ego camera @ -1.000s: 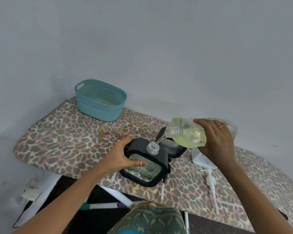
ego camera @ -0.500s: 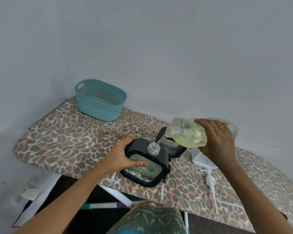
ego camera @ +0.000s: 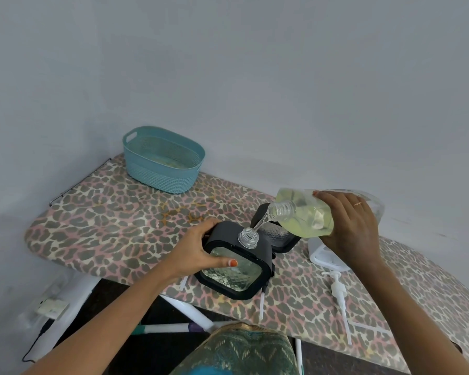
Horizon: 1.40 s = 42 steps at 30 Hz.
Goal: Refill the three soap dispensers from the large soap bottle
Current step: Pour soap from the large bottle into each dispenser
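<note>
A leopard-print ironing board (ego camera: 119, 226) stands against a plain grey wall, with a teal basket (ego camera: 163, 161) at its far left end. The left hand (ego camera: 198, 250) has its grip wrapped around the side of a dark-framed glass soap dispenser (ego camera: 236, 269), which is tilted at the board's near edge. The right hand (ego camera: 349, 228) has its grip clamped round the large soap bottle (ego camera: 306, 215), tipped almost level, and a thin stream runs from its neck into the dispenser's open mouth. A second dark dispenser (ego camera: 279, 234) stands just behind. A white dispenser (ego camera: 325, 255) sits partly hidden by the right wrist, with a loose white pump (ego camera: 337, 288) beside it.
</note>
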### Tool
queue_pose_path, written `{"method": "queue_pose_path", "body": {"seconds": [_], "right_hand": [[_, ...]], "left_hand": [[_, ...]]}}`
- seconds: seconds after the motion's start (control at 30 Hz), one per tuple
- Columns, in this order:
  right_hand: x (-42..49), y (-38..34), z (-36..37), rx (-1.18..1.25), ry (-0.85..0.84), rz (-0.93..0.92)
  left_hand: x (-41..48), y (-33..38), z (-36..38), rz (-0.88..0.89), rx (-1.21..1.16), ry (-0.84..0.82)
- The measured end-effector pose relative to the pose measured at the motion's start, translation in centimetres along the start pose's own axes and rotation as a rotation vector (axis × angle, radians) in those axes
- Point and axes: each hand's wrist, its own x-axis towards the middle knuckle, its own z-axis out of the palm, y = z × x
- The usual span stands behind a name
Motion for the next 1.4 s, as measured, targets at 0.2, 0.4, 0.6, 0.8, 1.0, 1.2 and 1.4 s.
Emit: {"method": "queue_pose_path", "body": {"seconds": [0.2,0.4,0.6,0.8,1.0,1.2,1.4], "right_hand": [[-0.1,-0.1,0.0,0.000,-0.004,-0.007],[-0.3,-0.3,0.3,-0.003,0.000,-0.007],[-0.7,-0.7,0.6,-0.036,-0.021,-0.019],[-1.2,-1.0,0.9,-0.031,-0.033,-0.021],[-1.6,-1.4,0.9,-0.020,-0.068,-0.021],[-1.9,-1.7,1.0,0.010,-0.099,0.003],[-2.4,-1.9,1.0,0.105,-0.082,0.080]], "left_hand": [[-0.1,0.0,0.0,-0.006,0.005,0.000],[-0.1,0.0,0.0,-0.009,0.009,0.000],[0.1,0.1,0.2,-0.020,0.010,-0.001],[0.2,0.0,0.4,-0.022,0.030,-0.003],[0.2,0.1,0.4,-0.014,0.026,-0.002],[0.2,0.2,0.3,-0.021,0.025,-0.009],[0.1,0.4,0.3,-0.026,0.019,-0.009]]}}
